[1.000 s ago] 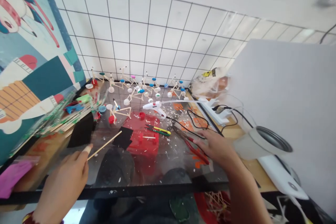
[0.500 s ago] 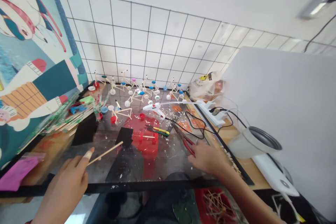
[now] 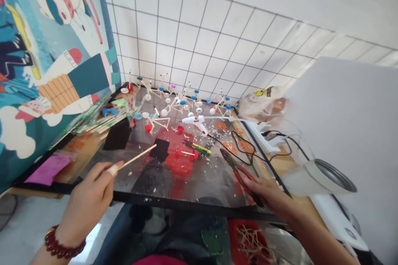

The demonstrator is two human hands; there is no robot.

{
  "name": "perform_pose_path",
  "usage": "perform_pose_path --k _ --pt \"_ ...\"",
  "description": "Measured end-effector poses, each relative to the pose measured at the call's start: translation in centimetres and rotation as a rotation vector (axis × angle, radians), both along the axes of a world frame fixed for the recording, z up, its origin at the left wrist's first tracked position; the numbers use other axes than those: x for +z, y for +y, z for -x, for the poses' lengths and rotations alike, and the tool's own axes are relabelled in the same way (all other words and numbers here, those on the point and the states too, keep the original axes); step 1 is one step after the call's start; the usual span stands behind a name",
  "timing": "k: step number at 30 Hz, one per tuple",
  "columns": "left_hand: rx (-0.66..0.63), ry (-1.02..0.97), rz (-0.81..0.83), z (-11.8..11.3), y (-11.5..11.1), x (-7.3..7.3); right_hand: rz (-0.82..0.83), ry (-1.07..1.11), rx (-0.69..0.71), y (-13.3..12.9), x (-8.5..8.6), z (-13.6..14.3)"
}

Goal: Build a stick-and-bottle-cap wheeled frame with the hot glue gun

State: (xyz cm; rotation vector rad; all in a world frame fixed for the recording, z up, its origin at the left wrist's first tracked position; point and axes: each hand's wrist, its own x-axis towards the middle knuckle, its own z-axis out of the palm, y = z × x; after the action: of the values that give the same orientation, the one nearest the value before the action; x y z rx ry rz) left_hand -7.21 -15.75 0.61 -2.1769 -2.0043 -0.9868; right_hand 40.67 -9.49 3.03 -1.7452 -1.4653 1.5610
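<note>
Between the thumb and fingers of my left hand (image 3: 96,188) is a thin wooden stick (image 3: 138,157), its free end pointing up and right over the table. My right hand (image 3: 270,194) is closed round the red handles of a pair of pliers (image 3: 231,161), whose dark jaws point up and left, away from the stick. Left of the pliers lie a yellow-green utility knife (image 3: 199,148) and two red bottle caps joined by a stick (image 3: 187,153). A white hot glue gun (image 3: 196,122) rests behind them. Near the stick's tip is a black square piece (image 3: 160,149).
Several stick-and-bottle-cap models (image 3: 186,101) stand along the back. Bundled sticks (image 3: 105,120) and a pink packet (image 3: 49,169) lie at left. A power strip (image 3: 264,134), a black cord (image 3: 245,145) and a whitish container (image 3: 311,178) are at right. Below the edge sits a red bin (image 3: 248,240) of sticks.
The view has shifted, so the table's things sit farther right. My right hand has drawn the pliers off the table's surface toward me. The left hand still holds the stick.
</note>
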Motion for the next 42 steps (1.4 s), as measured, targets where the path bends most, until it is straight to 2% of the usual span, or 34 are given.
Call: perform_pose_path --k 1,3,6,7,9,11,15,21,26,32,36,42 --pt "-0.017 -0.127 -0.006 -0.7 -0.1 0.2 -0.017 0.014 0.004 -0.6 0.1 0.1" --pt "-0.075 -0.478 0.083 -2.5 -0.3 0.6 -0.046 0.091 -0.002 -1.7 0.5 0.5" --pt "-0.166 -1.133 0.461 -6.0 -0.5 1.0 -0.055 0.302 -0.013 -3.3 1.2 2.2" --pt "-0.199 -1.292 0.579 -7.1 -0.4 1.2 -0.039 0.381 -0.012 -3.7 1.4 3.1" --pt "-0.275 -1.489 0.755 -9.0 -0.2 1.6 0.039 0.475 0.064 -4.3 2.0 5.0" --pt "-0.328 -1.592 0.832 -10.4 0.2 2.2 0.147 0.488 0.149 -4.7 2.7 6.8" --pt "-0.344 -1.705 0.881 -11.7 0.5 2.8 0.202 0.577 0.180 -4.9 3.6 9.0" --pt "-0.313 -1.855 0.886 -12.7 -0.3 2.4 0.250 0.750 0.193 -5.3 2.9 9.6" --pt "-0.362 -1.947 0.919 -13.3 -0.6 2.5 0.212 0.636 0.219 -5.7 2.9 9.5" --pt "-0.369 -1.934 0.947 -13.8 -0.6 2.2 0.167 0.410 0.356 -6.1 4.5 9.0" --pt "-0.346 -1.855 0.961 -14.0 -1.1 1.8 0.098 0.380 0.457 -6.0 5.1 9.1" --pt "-0.344 -1.707 0.944 -14.0 -1.5 1.6 0.028 0.273 0.475 -6.2 5.0 9.1"
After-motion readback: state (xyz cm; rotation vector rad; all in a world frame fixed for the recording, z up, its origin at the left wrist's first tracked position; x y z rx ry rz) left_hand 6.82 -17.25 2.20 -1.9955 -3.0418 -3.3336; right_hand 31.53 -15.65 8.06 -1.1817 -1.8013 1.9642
